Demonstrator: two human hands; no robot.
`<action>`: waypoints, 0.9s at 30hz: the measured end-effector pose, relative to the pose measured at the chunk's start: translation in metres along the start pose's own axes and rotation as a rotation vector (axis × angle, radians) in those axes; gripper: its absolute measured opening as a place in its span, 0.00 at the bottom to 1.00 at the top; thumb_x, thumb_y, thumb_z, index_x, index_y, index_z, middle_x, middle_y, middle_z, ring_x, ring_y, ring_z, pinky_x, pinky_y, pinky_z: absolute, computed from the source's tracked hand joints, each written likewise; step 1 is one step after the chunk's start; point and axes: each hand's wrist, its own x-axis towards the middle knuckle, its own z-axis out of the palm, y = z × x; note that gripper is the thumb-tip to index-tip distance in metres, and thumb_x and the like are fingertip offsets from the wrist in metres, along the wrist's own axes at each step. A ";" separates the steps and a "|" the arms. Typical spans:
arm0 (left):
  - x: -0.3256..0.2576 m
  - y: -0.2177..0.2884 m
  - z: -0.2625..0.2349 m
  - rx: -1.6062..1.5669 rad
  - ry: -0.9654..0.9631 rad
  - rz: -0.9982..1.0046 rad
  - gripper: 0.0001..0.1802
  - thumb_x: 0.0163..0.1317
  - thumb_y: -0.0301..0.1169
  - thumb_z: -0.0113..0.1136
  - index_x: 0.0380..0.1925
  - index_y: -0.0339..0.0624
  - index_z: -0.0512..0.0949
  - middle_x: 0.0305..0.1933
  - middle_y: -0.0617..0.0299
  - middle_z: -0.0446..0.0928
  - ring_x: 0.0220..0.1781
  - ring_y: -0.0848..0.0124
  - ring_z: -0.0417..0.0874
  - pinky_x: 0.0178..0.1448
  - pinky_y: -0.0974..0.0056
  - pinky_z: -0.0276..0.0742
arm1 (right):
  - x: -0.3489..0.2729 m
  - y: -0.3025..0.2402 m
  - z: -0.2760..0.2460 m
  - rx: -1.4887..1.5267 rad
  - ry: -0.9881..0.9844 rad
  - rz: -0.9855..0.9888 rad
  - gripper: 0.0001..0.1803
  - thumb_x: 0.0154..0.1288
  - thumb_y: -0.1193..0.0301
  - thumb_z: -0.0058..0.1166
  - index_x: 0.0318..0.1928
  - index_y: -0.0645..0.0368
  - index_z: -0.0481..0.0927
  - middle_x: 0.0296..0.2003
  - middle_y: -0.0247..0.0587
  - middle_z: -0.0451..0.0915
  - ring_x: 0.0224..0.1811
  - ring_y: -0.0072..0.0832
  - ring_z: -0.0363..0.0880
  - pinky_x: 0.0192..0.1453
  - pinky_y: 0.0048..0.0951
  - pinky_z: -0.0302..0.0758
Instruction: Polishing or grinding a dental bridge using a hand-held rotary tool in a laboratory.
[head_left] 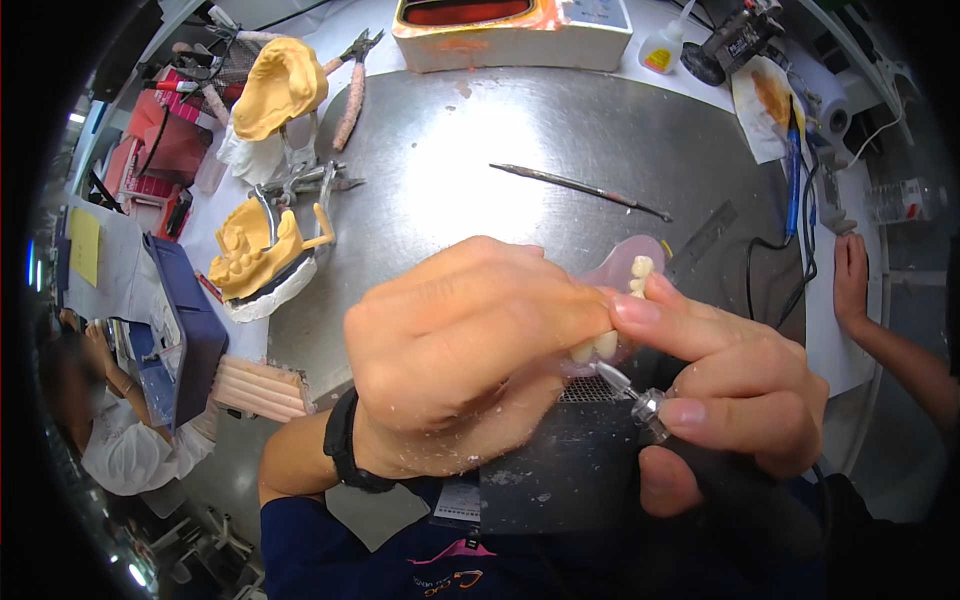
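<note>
LEFT grip: left hand (460,350) clamped on pink denture (628,275) above metal surface (520,160) | RIGHT grip: right hand (730,400) closed around rotary handpiece (650,408); bur at teeth | METHOD: brace fingers together; apply light passes.

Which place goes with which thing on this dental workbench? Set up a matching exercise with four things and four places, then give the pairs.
Things
1. pink denture
2. rotary handpiece
3. long thin metal tool
4. yellow plaster cast

Places
A. lying alone on the steel plate
B. gripped in the right hand
C. far left of the bench, beside pliers
D. held in the left hand

Pairs: 1-D, 2-B, 3-A, 4-C
</note>
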 end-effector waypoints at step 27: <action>0.004 0.001 0.002 -0.069 -0.018 -0.069 0.16 0.47 0.14 0.68 0.38 0.38 0.86 0.37 0.55 0.87 0.44 0.57 0.89 0.58 0.48 0.84 | 0.001 0.001 -0.007 0.060 -0.027 0.046 0.15 0.63 0.70 0.69 0.42 0.62 0.77 0.28 0.41 0.80 0.50 0.57 0.88 0.67 0.58 0.77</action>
